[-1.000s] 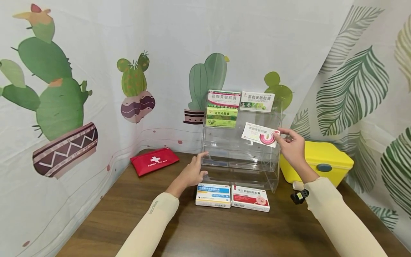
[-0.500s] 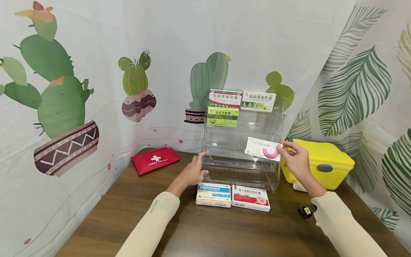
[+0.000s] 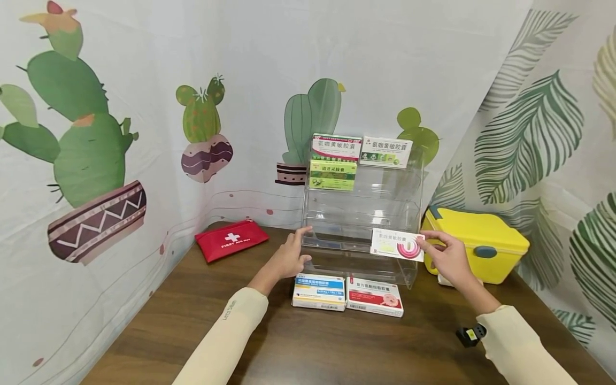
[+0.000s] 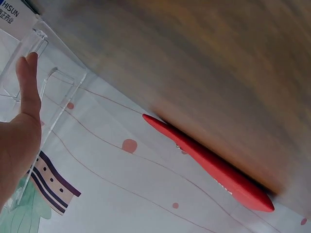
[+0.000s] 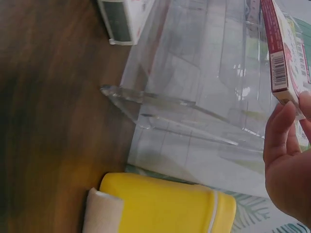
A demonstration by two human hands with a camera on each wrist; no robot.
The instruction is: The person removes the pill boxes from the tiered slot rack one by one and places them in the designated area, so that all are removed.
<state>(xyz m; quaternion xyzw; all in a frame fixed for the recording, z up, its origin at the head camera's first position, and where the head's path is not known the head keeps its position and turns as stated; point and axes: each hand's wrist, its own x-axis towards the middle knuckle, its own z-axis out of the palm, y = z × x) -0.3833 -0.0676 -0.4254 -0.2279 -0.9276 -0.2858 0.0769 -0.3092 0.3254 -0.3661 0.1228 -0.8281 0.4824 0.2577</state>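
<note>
A white medicine box (image 3: 391,244) with a pink ring design is pinched at its right end by my right hand (image 3: 447,259). It is held in front of the lower right tiers of a clear acrylic display stand (image 3: 337,211). The right wrist view shows the dark red edge of the same medicine box (image 5: 278,53), thumb and fingers at its end. At the stand's left side is my left hand (image 3: 287,258), index finger extended to the edge. In the left wrist view, the left hand's fingers (image 4: 29,87) are straight against the clear side panel.
Pink-white (image 3: 336,146), white-green (image 3: 386,152) and green (image 3: 332,175) medicine boxes fill the upper tiers. Blue-white (image 3: 320,291) and red-white (image 3: 375,295) boxes lie before the stand. A red first aid pouch (image 3: 232,240) lies left; a yellow case (image 3: 481,240) stands right.
My right hand has brought the white medicine box down, and slightly right, from the middle tiers to the lower ones. My left hand has stayed at the stand's left edge.
</note>
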